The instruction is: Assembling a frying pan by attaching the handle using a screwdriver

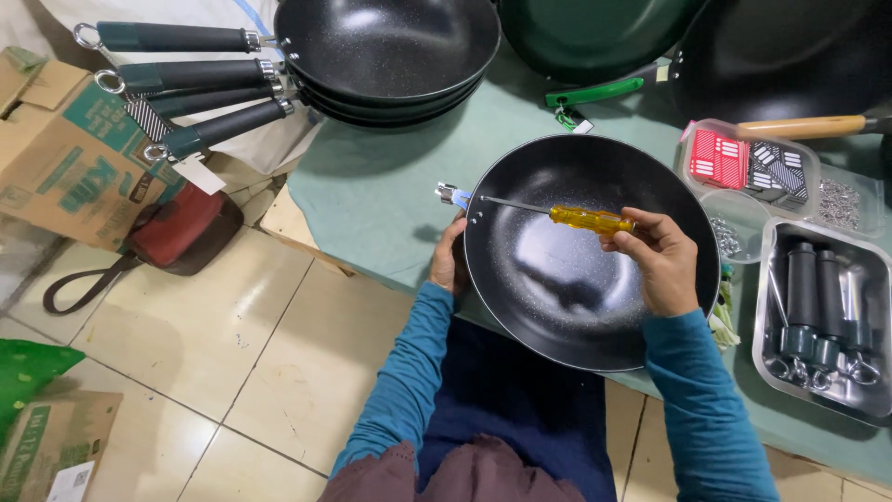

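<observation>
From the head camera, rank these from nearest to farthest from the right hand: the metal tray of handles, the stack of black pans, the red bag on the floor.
Measured from the right hand:
1. Metal tray of handles, just to its right on the table.
2. Stack of black pans, up and to the left at the table's far side.
3. Red bag, far left, down on the tiled floor.
</observation>
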